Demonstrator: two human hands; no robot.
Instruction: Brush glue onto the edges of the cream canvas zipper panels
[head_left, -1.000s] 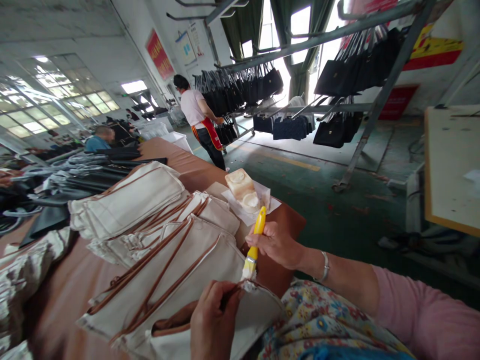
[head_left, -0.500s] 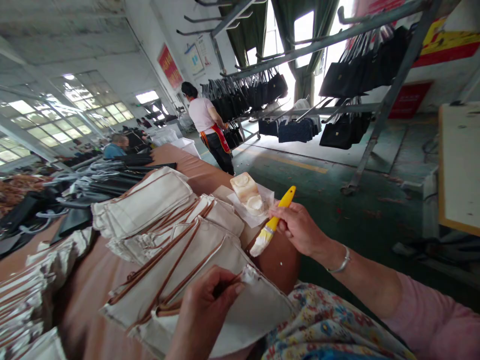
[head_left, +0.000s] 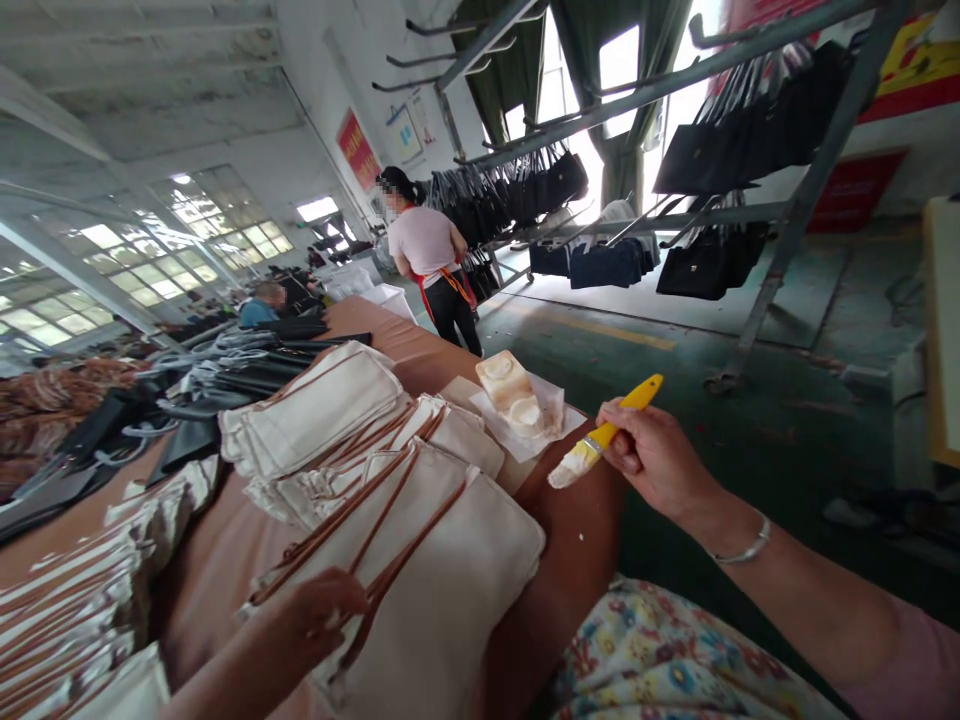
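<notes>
My right hand (head_left: pixel 660 455) is closed round the yellow handle of a paintbrush (head_left: pixel 630 400). White paste coats its bristles, which point down and left above the table's edge. Slightly blurred, my left hand (head_left: pixel 319 615) is closed at a thin brown strap (head_left: pixel 386 575) on the nearest off-white fabric bag (head_left: pixel 450 570). That bag lies flat on top of others, and its right corner hangs near the table edge. Beyond the brush, a cut-open plastic container (head_left: pixel 506 385) with white paste sits on a white sheet (head_left: pixel 559 415).
More off-white bags (head_left: pixel 315 410) are stacked on the brown-covered table (head_left: pixel 375 325), with a row (head_left: pixel 90 590) at left. Black bags (head_left: pixel 225 365) lie behind. A co-worker (head_left: pixel 431 250) stands past the table by a metal rack (head_left: pixel 780 260) hung with dark bags.
My left hand has left the bag's corner and moved left to the straps. My right hand has carried the brush rightward, away from the bag. The co-worker has turned.
</notes>
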